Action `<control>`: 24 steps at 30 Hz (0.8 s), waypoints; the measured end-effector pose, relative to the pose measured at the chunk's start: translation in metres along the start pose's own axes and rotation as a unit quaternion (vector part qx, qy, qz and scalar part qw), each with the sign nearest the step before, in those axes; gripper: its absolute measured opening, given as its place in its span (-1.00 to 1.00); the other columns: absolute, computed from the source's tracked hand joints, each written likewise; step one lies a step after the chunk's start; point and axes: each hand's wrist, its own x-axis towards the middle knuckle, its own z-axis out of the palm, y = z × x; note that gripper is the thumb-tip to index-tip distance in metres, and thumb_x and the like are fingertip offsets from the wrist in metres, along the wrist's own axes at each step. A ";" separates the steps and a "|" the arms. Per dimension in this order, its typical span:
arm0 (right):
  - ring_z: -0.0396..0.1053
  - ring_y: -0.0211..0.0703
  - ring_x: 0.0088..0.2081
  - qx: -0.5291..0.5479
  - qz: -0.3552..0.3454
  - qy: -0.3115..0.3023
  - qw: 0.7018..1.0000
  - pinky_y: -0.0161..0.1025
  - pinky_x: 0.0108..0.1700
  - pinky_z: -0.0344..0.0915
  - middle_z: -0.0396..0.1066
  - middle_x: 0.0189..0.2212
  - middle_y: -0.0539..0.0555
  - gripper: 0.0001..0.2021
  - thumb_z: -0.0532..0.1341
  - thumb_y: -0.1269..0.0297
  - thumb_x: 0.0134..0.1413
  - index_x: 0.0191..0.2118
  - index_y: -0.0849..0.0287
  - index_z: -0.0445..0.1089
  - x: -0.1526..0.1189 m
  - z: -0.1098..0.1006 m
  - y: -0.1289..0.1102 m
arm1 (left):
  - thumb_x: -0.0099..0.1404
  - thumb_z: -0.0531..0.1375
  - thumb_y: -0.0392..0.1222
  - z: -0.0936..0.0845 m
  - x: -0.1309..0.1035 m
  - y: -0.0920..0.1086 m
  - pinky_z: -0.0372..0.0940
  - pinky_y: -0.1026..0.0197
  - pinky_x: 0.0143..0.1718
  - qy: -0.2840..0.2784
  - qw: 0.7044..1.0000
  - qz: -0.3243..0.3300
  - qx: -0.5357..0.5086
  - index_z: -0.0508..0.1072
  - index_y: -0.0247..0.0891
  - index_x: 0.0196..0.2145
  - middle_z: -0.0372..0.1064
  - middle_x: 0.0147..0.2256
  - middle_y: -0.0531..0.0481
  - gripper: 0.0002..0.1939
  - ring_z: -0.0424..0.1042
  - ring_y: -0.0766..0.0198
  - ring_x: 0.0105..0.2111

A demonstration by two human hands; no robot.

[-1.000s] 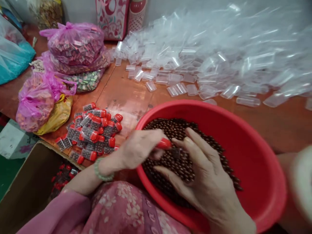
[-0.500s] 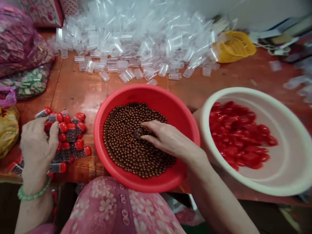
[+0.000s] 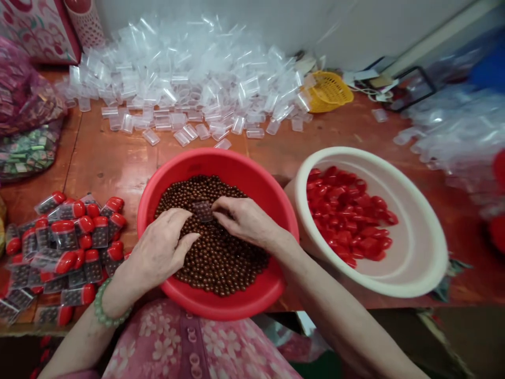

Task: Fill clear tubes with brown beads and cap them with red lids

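Observation:
My right hand pinches one end of a small clear plastic container above the brown balls in the red basin. Brown shows through the container's wall. Over the basin's left side is my left hand, thumb and fingers apart, its fingertips near the container's other end with a gap between. To the left lies a heap of filled containers with red caps. Loose red caps lie in the white basin on the right.
Many clear containers are piled along the back, beside a yellow basket. Bags of small wrapped pieces stand at the far left. More clear plastic pieces lie at the far right on the wooden table.
My left hand has moved right, from the capped containers to over the red basin. My right hand has turned the container so its side shows. The view has shifted.

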 end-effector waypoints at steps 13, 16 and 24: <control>0.38 -0.10 -0.26 -0.002 0.035 -0.051 0.998 -0.23 -0.20 0.23 0.45 -0.23 0.12 -0.74 0.32 0.26 0.04 -0.15 0.18 0.33 0.023 0.004 0.003 | 0.38 -0.09 -0.38 0.003 0.012 -0.012 0.34 0.07 -0.03 -0.083 0.994 -0.047 0.058 0.37 -0.32 -0.15 0.42 -0.18 -0.16 -0.74 0.42 0.15 -0.15; 0.36 -0.11 -0.26 0.018 0.050 -0.058 0.997 -0.23 -0.20 0.22 0.43 -0.27 0.10 -0.76 0.33 0.33 -0.02 -0.21 0.19 0.33 0.034 0.019 0.002 | 0.39 -0.10 -0.37 0.003 0.014 -0.011 0.34 0.06 -0.05 -0.094 0.992 -0.056 0.060 0.37 -0.33 -0.16 0.42 -0.19 -0.16 -0.73 0.42 0.15 -0.17; 0.28 -0.28 -0.43 0.126 0.064 -0.031 0.989 -0.33 -0.34 0.22 0.32 -0.47 -0.09 -0.87 0.24 0.38 0.06 -0.30 0.15 0.24 0.023 0.016 0.002 | 0.38 -0.02 -0.29 0.006 0.014 -0.015 0.30 -0.05 0.05 -0.078 0.993 -0.075 0.040 0.34 -0.40 -0.06 0.39 -0.07 -0.27 -0.75 0.40 0.04 -0.05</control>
